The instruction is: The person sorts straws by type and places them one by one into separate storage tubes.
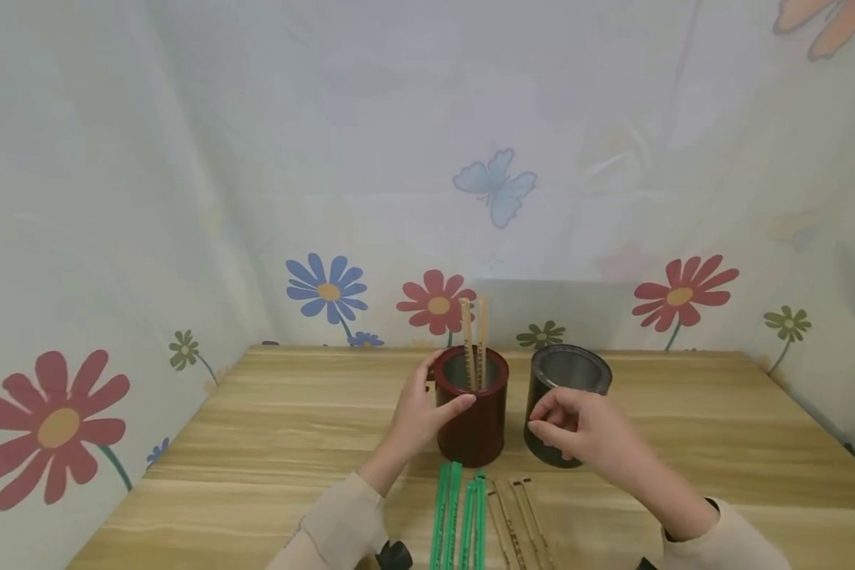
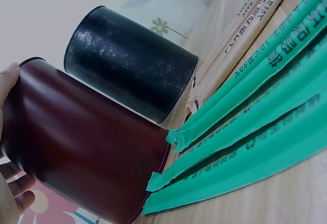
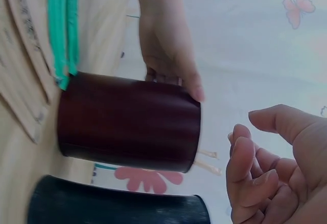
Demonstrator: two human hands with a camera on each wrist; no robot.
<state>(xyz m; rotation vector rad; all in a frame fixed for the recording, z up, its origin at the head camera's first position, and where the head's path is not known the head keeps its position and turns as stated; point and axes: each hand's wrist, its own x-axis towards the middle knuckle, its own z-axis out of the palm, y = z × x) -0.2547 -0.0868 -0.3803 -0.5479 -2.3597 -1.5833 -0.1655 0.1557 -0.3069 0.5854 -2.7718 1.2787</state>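
Note:
My left hand (image 1: 419, 408) grips a dark red cylindrical holder (image 1: 472, 431), thumb across its front rim and fingers round its left side. Two slim brown-wrapped straws (image 1: 481, 336) stand upright inside it. To its right is a black cylindrical holder (image 1: 547, 443). My right hand (image 1: 590, 431) hovers in front of that black holder with fingers loosely bent. In the right wrist view its thumb (image 3: 278, 119) is apart from the fingers and nothing lies between them. The left wrist view shows the red holder (image 2: 87, 142) and black holder (image 2: 130, 60) side by side.
Several green-wrapped straws (image 1: 446, 514) lie on the wooden table (image 1: 292, 475) in front of the red holder. Right of them lie several brown-wrapped straws (image 1: 530, 518). A pale curtain (image 1: 370, 142) printed with flowers hangs behind the table and at its sides.

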